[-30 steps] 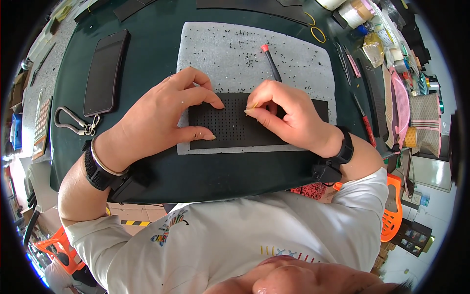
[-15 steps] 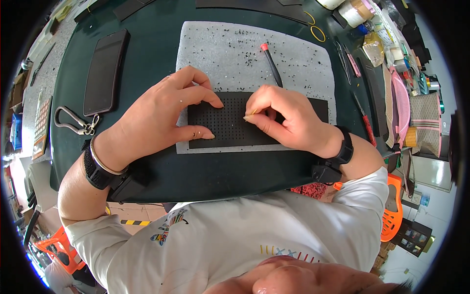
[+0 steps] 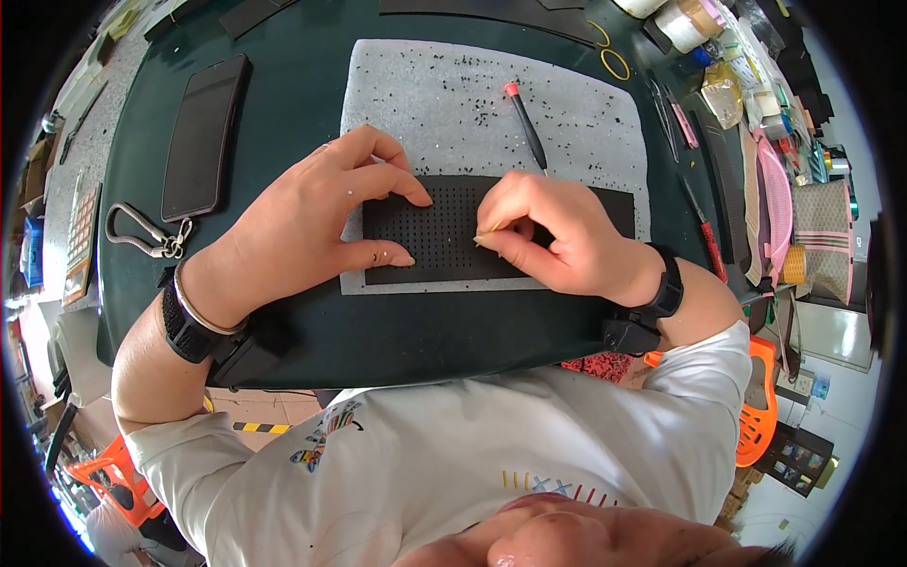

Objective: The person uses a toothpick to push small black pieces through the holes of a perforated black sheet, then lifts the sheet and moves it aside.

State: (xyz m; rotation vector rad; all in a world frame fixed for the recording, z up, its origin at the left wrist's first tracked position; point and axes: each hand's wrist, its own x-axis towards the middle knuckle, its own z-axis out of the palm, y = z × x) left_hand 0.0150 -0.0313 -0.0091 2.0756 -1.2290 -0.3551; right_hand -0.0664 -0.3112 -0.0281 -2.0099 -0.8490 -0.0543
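A black rectangular sheet point(image 3: 444, 275) with rows of small holes lies on a pale grey foam mat point(image 3: 416, 85). On the sheet's left part rests my left hand point(image 3: 312, 208), thumb and fingers spread apart and their tips pressing on it. My right hand point(image 3: 553, 227) is over the sheet's middle, thumb and index finger pinched together just right of the visible rows. A thin yellowish sliver shows at that pinch, too small to name. My right hand hides part of the sheet. Behind it lies a screwdriver point(image 3: 526, 128) with a red end and a dark handle.
Small black bits are scattered over the mat. A dark phone point(image 3: 203, 142) with a strap point(image 3: 142, 241) lies at left. Tweezers point(image 3: 663, 118), a pink cutter point(image 3: 683, 123), a red-handled tool point(image 3: 710, 248) and yellow-handled scissors point(image 3: 614, 64) lie at right. Black strips point(image 3: 491, 17) lie at the far edge.
My right hand has shifted slightly toward me, its fingers still pinched. My left hand stays spread in the same place on the sheet.
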